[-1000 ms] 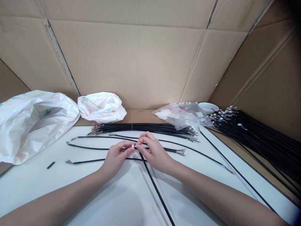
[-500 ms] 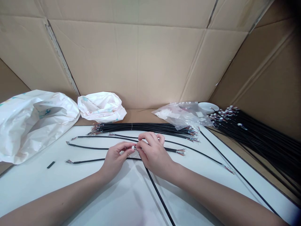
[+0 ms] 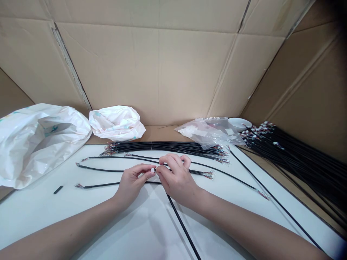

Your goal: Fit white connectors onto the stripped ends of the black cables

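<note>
My left hand [image 3: 132, 183] pinches a small white connector [image 3: 153, 170] between thumb and forefinger. Close against it on the right, my right hand [image 3: 176, 177] has thumb and forefinger pressed together at the wire end of a black cable [image 3: 181, 223], which runs from under that hand down to the front edge of the view. The fine wires between the fingertips are mostly hidden. Several loose black cables with stripped ends, one of them a cable [image 3: 101, 185] at the left, lie on the white table [image 3: 35, 220] around and behind both hands.
Behind the hands lies a tied bundle of black cables [image 3: 168, 146]. White plastic bags [image 3: 116, 122] stand at the back left. A clear bag [image 3: 214, 133] and a white dish [image 3: 240, 123] sit at the back right, beside a large cable pile [image 3: 303, 162]. Cardboard walls enclose the table.
The fingertips of my right hand have shifted slightly at the connector, with thumb and forefinger a little closer together. Both hands have otherwise barely moved.
</note>
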`<state>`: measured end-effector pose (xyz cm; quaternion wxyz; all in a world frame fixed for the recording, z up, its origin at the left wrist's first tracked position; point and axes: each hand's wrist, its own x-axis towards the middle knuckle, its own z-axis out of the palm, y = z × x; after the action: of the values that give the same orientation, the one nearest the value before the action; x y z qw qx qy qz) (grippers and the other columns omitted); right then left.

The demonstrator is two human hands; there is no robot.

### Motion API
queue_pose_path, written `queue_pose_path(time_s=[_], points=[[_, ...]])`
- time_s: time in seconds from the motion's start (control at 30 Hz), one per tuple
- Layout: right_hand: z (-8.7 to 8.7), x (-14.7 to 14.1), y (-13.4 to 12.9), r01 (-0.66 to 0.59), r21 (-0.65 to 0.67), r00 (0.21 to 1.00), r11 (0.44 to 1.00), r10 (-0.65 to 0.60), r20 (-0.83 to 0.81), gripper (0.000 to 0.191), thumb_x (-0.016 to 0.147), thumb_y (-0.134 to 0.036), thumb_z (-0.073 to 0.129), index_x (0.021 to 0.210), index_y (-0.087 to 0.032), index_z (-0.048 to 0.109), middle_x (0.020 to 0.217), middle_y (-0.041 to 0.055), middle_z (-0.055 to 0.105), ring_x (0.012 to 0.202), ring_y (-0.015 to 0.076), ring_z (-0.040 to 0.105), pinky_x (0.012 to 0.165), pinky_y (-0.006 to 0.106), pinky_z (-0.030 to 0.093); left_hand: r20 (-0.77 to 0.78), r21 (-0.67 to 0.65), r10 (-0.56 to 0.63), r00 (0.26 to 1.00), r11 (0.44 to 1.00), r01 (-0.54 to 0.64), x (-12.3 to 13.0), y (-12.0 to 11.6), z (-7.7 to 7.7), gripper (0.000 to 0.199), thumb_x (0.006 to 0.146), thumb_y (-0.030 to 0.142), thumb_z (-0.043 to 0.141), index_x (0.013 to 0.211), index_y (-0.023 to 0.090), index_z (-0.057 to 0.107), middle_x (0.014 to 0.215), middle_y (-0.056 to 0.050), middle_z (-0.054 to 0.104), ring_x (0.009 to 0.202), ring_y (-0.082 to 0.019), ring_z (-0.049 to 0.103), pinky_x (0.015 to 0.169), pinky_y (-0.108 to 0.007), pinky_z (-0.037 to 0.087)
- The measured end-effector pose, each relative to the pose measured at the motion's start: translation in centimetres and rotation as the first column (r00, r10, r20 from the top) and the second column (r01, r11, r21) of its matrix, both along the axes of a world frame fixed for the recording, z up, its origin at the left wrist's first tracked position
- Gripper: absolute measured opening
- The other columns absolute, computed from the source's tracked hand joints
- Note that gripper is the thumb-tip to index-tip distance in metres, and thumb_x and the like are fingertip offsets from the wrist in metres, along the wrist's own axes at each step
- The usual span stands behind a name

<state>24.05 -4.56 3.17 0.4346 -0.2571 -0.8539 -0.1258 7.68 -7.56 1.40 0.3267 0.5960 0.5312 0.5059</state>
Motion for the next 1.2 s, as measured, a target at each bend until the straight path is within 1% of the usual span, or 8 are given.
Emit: queue_pose_path(time_s=[0.13, 0.3, 0.43, 0.53, 0.73, 0.97, 1.1, 1.2], points=[[-0.2, 0.0, 0.1, 0.010, -0.002, 1.000, 1.000, -0.010, -0.016, 0.012, 0.079, -0.005, 0.047, 0.072, -0.015, 0.049, 0.087, 0.0033, 0.055, 0.087, 0.0136, 0.047, 0.073, 0.033, 0.021, 0.036, -0.028, 0.004, 0.999, 1.000, -0.003, 0.1, 0.0, 0.3, 0.015, 0.071, 0.032, 0.065, 0.081, 0.022, 0.070, 0.085, 0.000, 0.069, 0.078, -0.014, 0.061, 0.071, -0.021, 0.049], [-0.2, 0.0, 0.0, 0.005, -0.007, 0.999, 1.000, -0.006, -0.038, 0.012, 0.078, -0.005, 0.047, 0.071, -0.015, 0.049, 0.084, 0.0029, 0.055, 0.085, 0.0127, 0.047, 0.073, 0.033, 0.021, 0.082, -0.040, -0.005, 0.997, 0.999, 0.008, 0.4, -0.1, 0.6, 0.013, 0.069, 0.030, 0.067, 0.079, 0.022, 0.071, 0.084, 0.000, 0.070, 0.077, -0.014, 0.062, 0.069, -0.019, 0.049], [-0.3, -0.1, 0.0, -0.018, 0.013, 0.998, 1.000, 0.019, -0.068, 0.013, 0.080, -0.006, 0.047, 0.070, -0.014, 0.048, 0.083, 0.0021, 0.055, 0.084, 0.0118, 0.048, 0.073, 0.033, 0.021, 0.131, -0.097, 0.006, 0.991, 0.995, 0.007, 0.5, -0.1, 0.8, 0.015, 0.067, 0.031, 0.067, 0.079, 0.021, 0.071, 0.083, -0.001, 0.070, 0.076, -0.014, 0.063, 0.067, -0.018, 0.050], [-0.4, -0.1, 0.0, -0.011, 0.016, 0.999, 1.000, 0.012, -0.053, 0.013, 0.080, -0.006, 0.047, 0.071, -0.014, 0.049, 0.082, 0.0017, 0.055, 0.084, 0.0117, 0.048, 0.073, 0.033, 0.021, 0.148, -0.121, 0.019, 0.989, 0.993, -0.001, 0.5, -0.2, 0.9, 0.017, 0.067, 0.031, 0.068, 0.079, 0.020, 0.071, 0.083, -0.001, 0.070, 0.076, -0.015, 0.063, 0.067, -0.020, 0.050], [-0.2, 0.0, -0.2, 0.019, 0.010, 0.999, 1.000, -0.019, 0.030, 0.014, 0.082, -0.006, 0.044, 0.072, -0.014, 0.049, 0.083, 0.0017, 0.054, 0.085, 0.0128, 0.048, 0.074, 0.034, 0.021, 0.124, -0.097, 0.026, 0.992, 0.995, -0.014, 0.5, -0.3, 0.9, 0.019, 0.066, 0.032, 0.068, 0.078, 0.019, 0.072, 0.084, -0.003, 0.070, 0.077, -0.018, 0.063, 0.069, -0.024, 0.052], [-0.3, 0.1, -0.2, 0.017, 0.017, 0.999, 1.000, -0.018, 0.037, 0.015, 0.082, -0.005, 0.042, 0.072, -0.014, 0.048, 0.082, 0.0011, 0.054, 0.084, 0.0121, 0.048, 0.074, 0.034, 0.021, 0.093, -0.056, 0.014, 0.996, 0.998, -0.009, 0.5, -0.3, 1.1, 0.018, 0.065, 0.031, 0.068, 0.078, 0.019, 0.072, 0.084, -0.004, 0.070, 0.076, -0.019, 0.063, 0.068, -0.026, 0.052], [-0.4, 0.0, -0.1, 0.008, 0.005, 1.000, 1.000, -0.008, 0.006, 0.015, 0.082, -0.006, 0.043, 0.071, -0.014, 0.048, 0.082, 0.0007, 0.055, 0.083, 0.0111, 0.048, 0.075, 0.034, 0.021, 0.060, -0.032, -0.021, 0.998, 0.999, 0.023, 0.3, -0.2, 0.7, 0.019, 0.069, 0.031, 0.066, 0.083, 0.020, 0.071, 0.090, -0.004, 0.069, 0.083, -0.018, 0.062, 0.073, -0.025, 0.050], [-0.4, 0.0, -0.1, 0.011, -0.011, 1.000, 1.000, -0.011, -0.008, 0.015, 0.082, -0.006, 0.044, 0.071, -0.015, 0.047, 0.083, 0.0008, 0.056, 0.084, 0.0117, 0.048, 0.074, 0.034, 0.021, 0.048, -0.041, -0.028, 0.998, 0.999, 0.030, 0.1, -0.1, 0.3, 0.029, 0.073, 0.033, 0.063, 0.100, 0.022, 0.066, 0.094, -0.003, 0.067, 0.081, -0.016, 0.061, 0.072, -0.025, 0.049]])
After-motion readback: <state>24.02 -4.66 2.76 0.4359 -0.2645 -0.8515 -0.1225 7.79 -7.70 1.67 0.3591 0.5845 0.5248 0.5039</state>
